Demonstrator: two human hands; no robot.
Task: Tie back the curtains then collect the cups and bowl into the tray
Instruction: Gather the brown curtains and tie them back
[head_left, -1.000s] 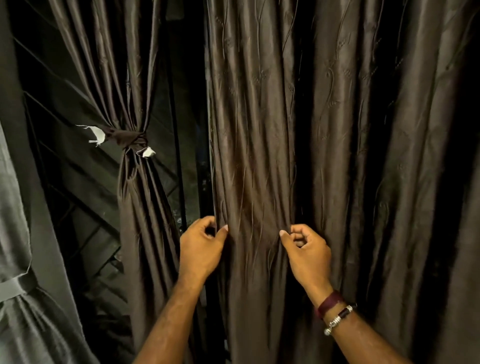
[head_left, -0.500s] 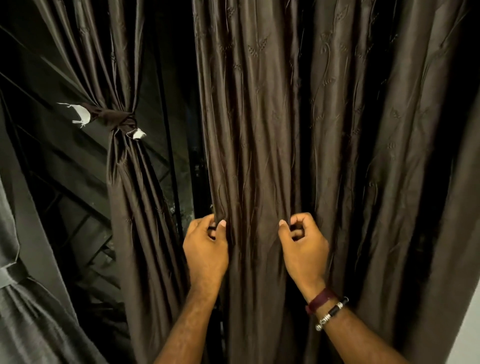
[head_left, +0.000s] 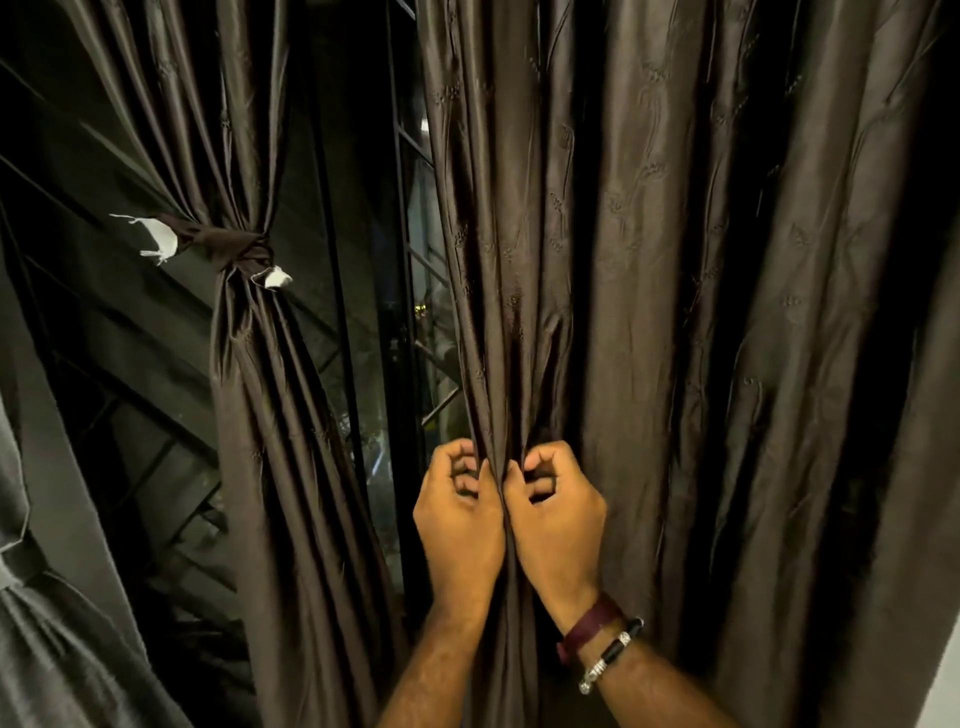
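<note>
Right curtain (head_left: 649, 260): dark brown, patterned, hanging loose in vertical folds across the centre and right of the view. Not tied. Its left edge is gathered into a narrow bunch low in the frame, between the two hands.

Left hand (head_left: 460, 514): fingers curled, thumb against the fabric, gripping the left side of the bunch. Back of the hand faces the camera.

Right hand (head_left: 556, 514): fingers curled, gripping the right side of the same bunch. The two hands sit side by side, thumbs almost touching, with only the pinched fabric between them. The right wrist carries a maroon band (head_left: 589, 626) and a black-and-silver bracelet (head_left: 610, 654).

Left curtain (head_left: 270, 415): same fabric, drawn in at mid-height and bound by a tieback (head_left: 223, 244) of matching brown cloth, knotted, with white ends showing at either side of the knot. Below the knot the curtain falls in a tight column to the lower edge of the view.

Between the two curtains: a dark window (head_left: 415, 291) with black bars; small lights show through the glass.

Lower left corner: a grey curtain (head_left: 47, 649), also cinched by a band.

Cups, bowl and tray: not in view.
</note>
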